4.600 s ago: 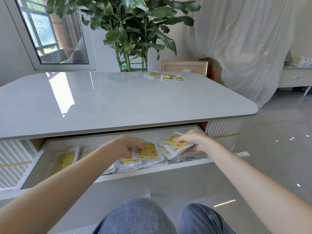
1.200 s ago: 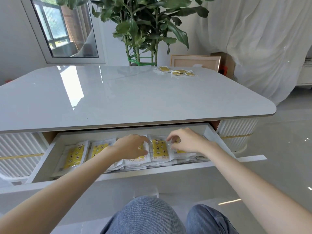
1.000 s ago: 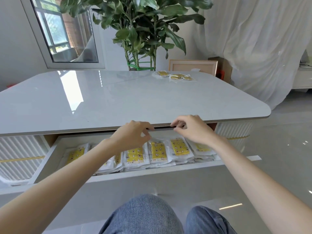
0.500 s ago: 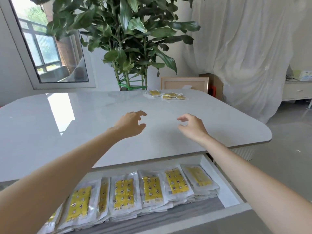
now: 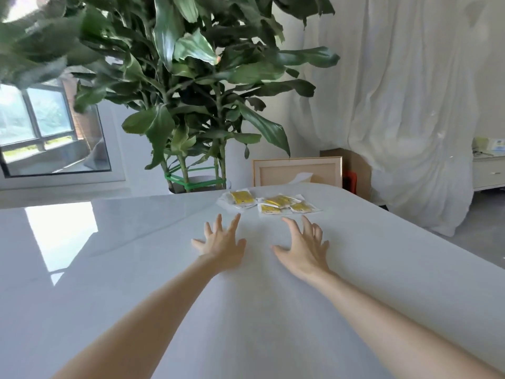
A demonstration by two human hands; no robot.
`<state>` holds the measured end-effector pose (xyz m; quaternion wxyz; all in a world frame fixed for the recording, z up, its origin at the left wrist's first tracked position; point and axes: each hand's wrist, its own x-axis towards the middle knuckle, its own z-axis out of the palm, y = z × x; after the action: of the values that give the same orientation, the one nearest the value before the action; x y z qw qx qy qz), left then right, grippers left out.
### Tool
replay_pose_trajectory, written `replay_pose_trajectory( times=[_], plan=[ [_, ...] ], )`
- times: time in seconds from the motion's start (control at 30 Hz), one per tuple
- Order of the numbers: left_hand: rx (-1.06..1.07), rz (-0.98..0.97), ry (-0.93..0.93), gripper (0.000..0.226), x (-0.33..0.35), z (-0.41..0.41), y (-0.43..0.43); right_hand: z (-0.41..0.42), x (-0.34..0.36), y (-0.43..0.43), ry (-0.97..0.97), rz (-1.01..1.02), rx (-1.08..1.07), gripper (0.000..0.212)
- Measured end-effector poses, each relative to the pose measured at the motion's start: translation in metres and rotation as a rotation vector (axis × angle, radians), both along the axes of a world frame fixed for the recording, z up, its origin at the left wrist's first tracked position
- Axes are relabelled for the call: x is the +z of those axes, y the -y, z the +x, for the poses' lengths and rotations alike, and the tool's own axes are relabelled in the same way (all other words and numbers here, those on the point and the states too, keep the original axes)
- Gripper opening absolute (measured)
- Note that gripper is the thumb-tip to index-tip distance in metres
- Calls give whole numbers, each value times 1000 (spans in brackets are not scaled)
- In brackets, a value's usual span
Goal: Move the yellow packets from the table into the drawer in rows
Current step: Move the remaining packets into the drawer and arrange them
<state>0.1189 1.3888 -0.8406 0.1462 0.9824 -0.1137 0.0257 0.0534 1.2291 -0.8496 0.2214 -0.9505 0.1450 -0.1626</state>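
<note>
Both arms stretched over the white table (image 5: 114, 269). My left hand (image 5: 221, 246) and right hand (image 5: 306, 250) are spread wide, fingers splayed, holding nothing. The yellow packets (image 5: 269, 203) lie in a loose overlapping cluster at centre frame, near the table's far edge, just beyond my fingertips. Drawer not in view.

Risks, as I judge them: glossy top, slick wrappers, so a hasty sweep could push packets off the far edge toward the potted plant (image 5: 191, 105). Grabbing the overlapped pile may drop one on the way.

Print on the packets is too small to read; no brand legible.
</note>
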Motion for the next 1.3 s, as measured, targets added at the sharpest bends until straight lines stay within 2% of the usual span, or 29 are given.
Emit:
replay_pose_trajectory(
  times=[0.17, 0.3, 0.4, 0.5, 0.57, 0.63, 0.8, 1.03, 1.3],
  plan=[
    [0, -55, 109, 59, -13, 72, 23, 68, -5, 22, 12, -70, -23, 66],
    [-70, -108, 186, 59, -12, 120, 38, 112, -7, 34, 66, -215, 18, 60],
    [-109, -121, 163, 61, -11, 146, 46, 139, -7, 39, 71, -275, 20, 61],
    [-104, -46, 85, 65, -11, 161, 52, 156, -6, 45, -25, -266, -32, 67],
    [-99, 18, 67, 60, -13, 165, 52, 161, -7, 48, -63, -264, -57, 75],
    [-102, 46, 71, 52, -13, 166, 51, 162, -7, 48, -113, -258, -58, 76],
    [-145, 55, 59, 43, -13, 161, 45, 143, 1, 46, -278, -236, -22, 55],
    [-212, 16, 46, 44, -17, 132, 29, 112, 1, 43, -276, -254, 34, 54],
    [-171, 21, 75, 45, -23, 47, -6, 40, 1, 14, -234, -252, 115, 53]
  ],
)
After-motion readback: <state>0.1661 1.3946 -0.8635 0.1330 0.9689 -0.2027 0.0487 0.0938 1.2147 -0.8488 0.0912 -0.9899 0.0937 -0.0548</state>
